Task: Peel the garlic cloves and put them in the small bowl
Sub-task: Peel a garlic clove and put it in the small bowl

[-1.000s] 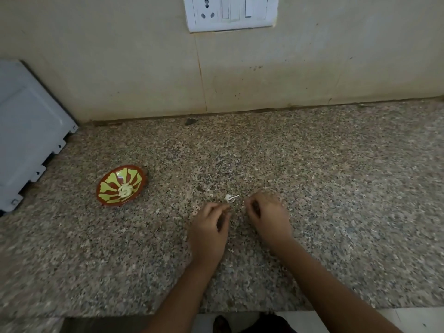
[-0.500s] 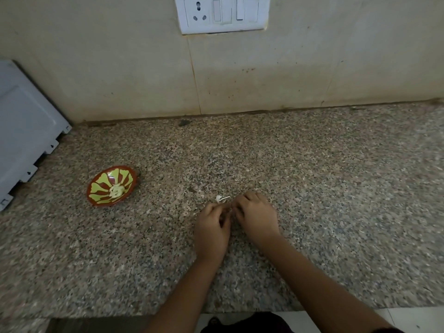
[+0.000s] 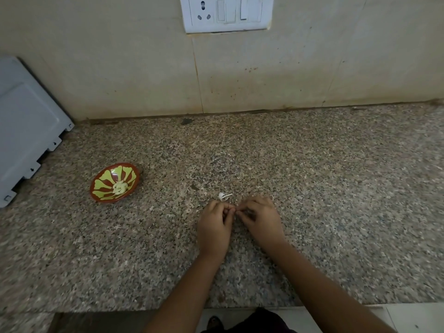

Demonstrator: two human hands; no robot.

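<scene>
Speckled brown-grey granite countertop fills most of my feed, backed by a beige tiled wall with a white plastic switch-and-socket plate at the top edge. On the far left a pale grey-blue panel of some appliance stands on the counter against the wall.

Both of the person's forearms reach in from the bottom of my view. The left hand and the right hand sit close together over the middle of the counter, backs up. On each, the fingers are curled inward, and the left fingertips meet the right fingertips at one spot between the hands. From my seat I cannot tell whether a clove is pinched there; whatever lies between those tips is hidden by the fingers themselves.

Just beyond the fingertips, apart from them, a small white scrap with a thin stalk lies on the stone; I cannot say if it is skin or a bit of garlic.

Well off to the left of the hands sits the small round red-brown bowl with yellow-green petal pattern, near the grey panel. A little heap of pale peeled garlic cloves rests in its centre.
</scene>
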